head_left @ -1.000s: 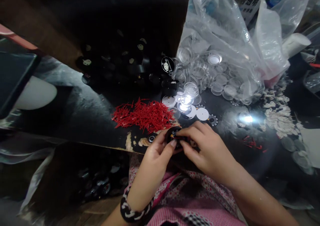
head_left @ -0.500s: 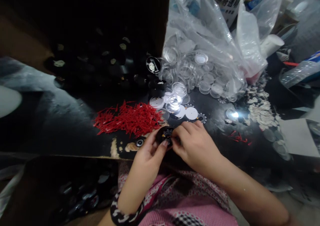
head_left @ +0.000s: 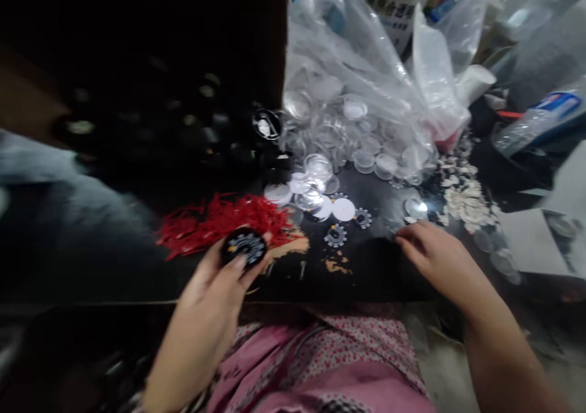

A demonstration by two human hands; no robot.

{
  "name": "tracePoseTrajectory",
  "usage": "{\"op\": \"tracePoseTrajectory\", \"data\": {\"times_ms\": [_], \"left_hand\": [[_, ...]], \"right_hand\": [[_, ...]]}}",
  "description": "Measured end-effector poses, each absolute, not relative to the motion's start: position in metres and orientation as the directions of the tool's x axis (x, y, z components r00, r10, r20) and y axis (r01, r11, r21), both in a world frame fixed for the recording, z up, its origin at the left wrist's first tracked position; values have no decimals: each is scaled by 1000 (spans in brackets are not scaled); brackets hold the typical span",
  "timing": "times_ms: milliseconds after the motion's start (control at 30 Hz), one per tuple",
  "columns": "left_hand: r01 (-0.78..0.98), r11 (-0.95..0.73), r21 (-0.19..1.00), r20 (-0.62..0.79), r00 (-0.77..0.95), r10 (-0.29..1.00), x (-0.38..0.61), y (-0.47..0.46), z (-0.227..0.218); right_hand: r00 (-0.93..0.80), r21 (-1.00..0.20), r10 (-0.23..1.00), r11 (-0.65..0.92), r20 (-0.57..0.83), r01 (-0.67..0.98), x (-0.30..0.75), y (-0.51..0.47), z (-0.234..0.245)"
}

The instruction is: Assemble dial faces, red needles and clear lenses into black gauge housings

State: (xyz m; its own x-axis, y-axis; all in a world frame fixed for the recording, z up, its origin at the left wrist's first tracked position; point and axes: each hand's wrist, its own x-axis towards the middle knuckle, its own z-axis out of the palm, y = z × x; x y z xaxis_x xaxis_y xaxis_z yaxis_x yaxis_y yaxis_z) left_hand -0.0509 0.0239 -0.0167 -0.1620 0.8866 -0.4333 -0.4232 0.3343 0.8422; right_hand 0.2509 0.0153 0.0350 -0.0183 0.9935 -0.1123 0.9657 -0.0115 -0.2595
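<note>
My left hand (head_left: 215, 279) grips a small black round gauge (head_left: 244, 247), its printed dial face turned up and my thumb lying across the rim. It hangs over the front of a pile of thin red needles (head_left: 224, 221). Far to the right, my right hand (head_left: 433, 257) is low over the black table, fingertips curled together; what they pinch, if anything, is too small to make out. Just beyond those fingers lies a clear round cover (head_left: 414, 207). Between the hands are loose printed dial discs (head_left: 336, 235) and white discs (head_left: 343, 209).
A clear plastic bag (head_left: 348, 47) spills many transparent round covers (head_left: 329, 135) at the back. Small whitish parts (head_left: 464, 199) are heaped at right, beside an open white box (head_left: 531, 242). A large dark box (head_left: 284, 47) with black round pieces stands at back left.
My hands were together at the gauge; now they are apart. My left hand has carried the gauge left, and my right hand has moved right, over where several red needles lay.
</note>
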Motion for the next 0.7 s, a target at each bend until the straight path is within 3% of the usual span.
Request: {"op": "tracePoseTrajectory", "data": {"times_ms": [133, 267, 400, 700], "left_hand": [[-454, 284, 844, -380, -134, 915, -36, 36, -8], [-434, 307, 847, -414, -177, 893, -47, 21, -13], [-511, 401, 760, -515, -99, 852, -48, 4, -13], [-655, 360, 665, -522, -63, 851, -34, 4, -7]], "right_hand": [[-291, -453, 951, 215, -105, 865, 187, 38, 31], [-432, -310, 892, 377, -132, 873, 127, 61, 24], [-460, -143, 875, 442, -150, 886, 109, 75, 21], [-423, -217, 889, 384, -177, 898, 119, 78, 24]]}}
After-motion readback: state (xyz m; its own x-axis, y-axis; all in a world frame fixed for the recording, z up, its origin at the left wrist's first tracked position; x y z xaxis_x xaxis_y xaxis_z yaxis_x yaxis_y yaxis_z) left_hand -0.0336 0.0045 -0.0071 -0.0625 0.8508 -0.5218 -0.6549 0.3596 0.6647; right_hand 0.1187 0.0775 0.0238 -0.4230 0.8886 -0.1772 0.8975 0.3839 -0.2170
